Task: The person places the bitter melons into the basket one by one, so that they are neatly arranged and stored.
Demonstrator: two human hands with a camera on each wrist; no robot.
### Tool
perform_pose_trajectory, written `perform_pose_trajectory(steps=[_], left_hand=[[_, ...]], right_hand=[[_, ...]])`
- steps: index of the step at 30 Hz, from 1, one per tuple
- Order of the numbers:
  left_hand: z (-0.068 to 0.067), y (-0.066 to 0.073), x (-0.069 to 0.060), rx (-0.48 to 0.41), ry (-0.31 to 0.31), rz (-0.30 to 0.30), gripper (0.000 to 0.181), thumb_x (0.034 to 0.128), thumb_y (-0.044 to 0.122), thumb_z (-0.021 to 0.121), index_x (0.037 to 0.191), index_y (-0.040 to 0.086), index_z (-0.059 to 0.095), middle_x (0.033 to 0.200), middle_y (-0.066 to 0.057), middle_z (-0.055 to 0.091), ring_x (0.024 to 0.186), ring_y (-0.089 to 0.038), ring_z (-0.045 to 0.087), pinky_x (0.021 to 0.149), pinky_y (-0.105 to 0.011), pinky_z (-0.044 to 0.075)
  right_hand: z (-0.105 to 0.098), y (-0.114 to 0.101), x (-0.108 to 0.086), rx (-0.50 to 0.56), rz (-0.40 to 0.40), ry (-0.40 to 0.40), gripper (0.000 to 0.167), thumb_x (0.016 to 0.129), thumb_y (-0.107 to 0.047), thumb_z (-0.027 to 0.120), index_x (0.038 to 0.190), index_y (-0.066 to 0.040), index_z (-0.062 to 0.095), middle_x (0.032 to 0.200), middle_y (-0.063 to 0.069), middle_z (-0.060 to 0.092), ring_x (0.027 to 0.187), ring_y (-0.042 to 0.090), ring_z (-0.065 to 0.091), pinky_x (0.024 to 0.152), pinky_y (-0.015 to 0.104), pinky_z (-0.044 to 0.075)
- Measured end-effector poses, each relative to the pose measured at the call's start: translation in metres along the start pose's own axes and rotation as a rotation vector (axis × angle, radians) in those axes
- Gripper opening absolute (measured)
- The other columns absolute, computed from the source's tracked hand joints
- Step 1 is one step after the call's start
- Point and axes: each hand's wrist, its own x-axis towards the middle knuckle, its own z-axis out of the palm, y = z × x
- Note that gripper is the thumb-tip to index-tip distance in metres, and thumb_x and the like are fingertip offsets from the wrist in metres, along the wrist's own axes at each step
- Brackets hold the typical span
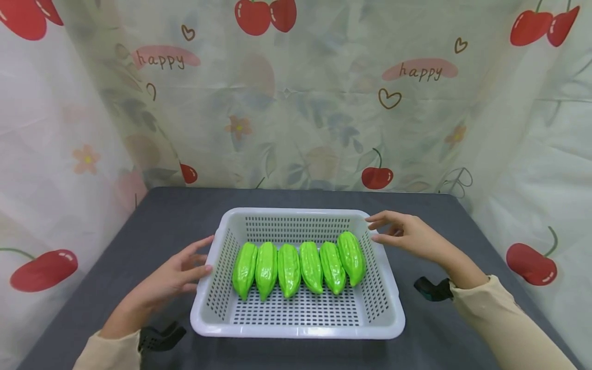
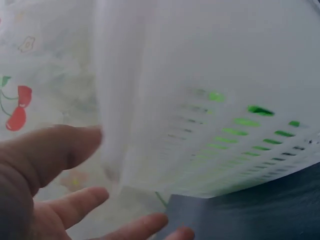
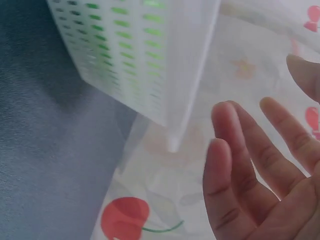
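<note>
A white perforated plastic basket [image 1: 305, 331] sits on the dark table, and several bright green bitter melons [image 1: 289, 270] lie side by side in it. The rightmost melon [image 1: 351, 257] lies a little farther back than the others. My left hand [image 1: 173, 277] is at the basket's left side, fingers loosely spread; in the left wrist view the thumb [image 2: 65, 150] meets the rim edge, without the fingers curled round it. By the back right corner is my right hand [image 1: 407, 234], its fingers relaxed and slightly bent. The right wrist view shows those fingers [image 3: 220, 185] apart from the basket.
The dark grey tabletop [image 1: 180, 216] surrounds the basket. A printed curtain [image 1: 296, 118] with cherries and hearts hangs behind the table and along both sides. Black straps [image 1: 162, 336] are on both wrists.
</note>
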Motion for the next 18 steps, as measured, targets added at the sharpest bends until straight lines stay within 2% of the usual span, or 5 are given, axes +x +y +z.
perform_pose_trajectory(steps=[3, 6, 9, 14, 18], left_hand=[[-0.001, 0.01, -0.004, 0.125, 0.039, -0.016, 0.077, 0.0946, 0.029, 0.062, 0.155, 0.016, 0.016, 0.146, -0.028, 0.037, 0.119, -0.037, 0.057, 0.092, -0.054, 0.052], [-0.001, 0.022, -0.009, 0.28, 0.089, 0.0, 0.077, 0.0941, 0.033, 0.062, 0.155, 0.013, 0.019, 0.148, -0.029, 0.035, 0.128, -0.045, 0.047, 0.094, -0.059, 0.048], [-0.002, 0.034, -0.016, 0.388, 0.135, 0.02, 0.077, 0.0938, 0.035, 0.062, 0.155, 0.014, 0.021, 0.15, -0.029, 0.033, 0.133, -0.048, 0.039, 0.095, -0.061, 0.046], [-0.001, 0.054, -0.027, 0.512, 0.193, 0.025, 0.08, 0.0911, 0.046, 0.062, 0.155, 0.02, 0.022, 0.151, -0.023, 0.035, 0.134, -0.044, 0.039, 0.093, -0.062, 0.046], [0.007, 0.067, -0.033, 0.606, 0.235, 0.066, 0.078, 0.0909, 0.048, 0.062, 0.154, 0.023, 0.023, 0.149, -0.021, 0.038, 0.133, -0.043, 0.042, 0.092, -0.061, 0.048]], right_hand=[[-0.004, -0.005, -0.005, 0.012, -0.014, 0.015, 0.047, 0.09, -0.038, 0.067, 0.131, -0.018, 0.057, 0.124, 0.006, 0.064, 0.095, 0.019, 0.065, 0.074, 0.034, 0.054], [-0.008, -0.01, -0.01, 0.014, -0.039, 0.023, 0.044, 0.092, -0.035, 0.065, 0.132, -0.019, 0.056, 0.126, 0.007, 0.063, 0.1, 0.021, 0.066, 0.078, 0.036, 0.055], [-0.01, -0.016, -0.016, 0.016, -0.068, 0.031, 0.04, 0.093, -0.031, 0.064, 0.132, -0.023, 0.056, 0.128, 0.006, 0.062, 0.105, 0.022, 0.065, 0.082, 0.04, 0.055], [-0.013, -0.026, -0.025, -0.021, -0.108, 0.068, 0.04, 0.094, -0.03, 0.063, 0.133, -0.026, 0.054, 0.131, 0.002, 0.06, 0.109, 0.02, 0.063, 0.089, 0.045, 0.053], [-0.012, -0.037, -0.033, -0.051, -0.117, 0.113, 0.047, 0.094, -0.029, 0.062, 0.139, -0.023, 0.05, 0.137, 0.003, 0.056, 0.116, 0.025, 0.06, 0.093, 0.051, 0.051]])
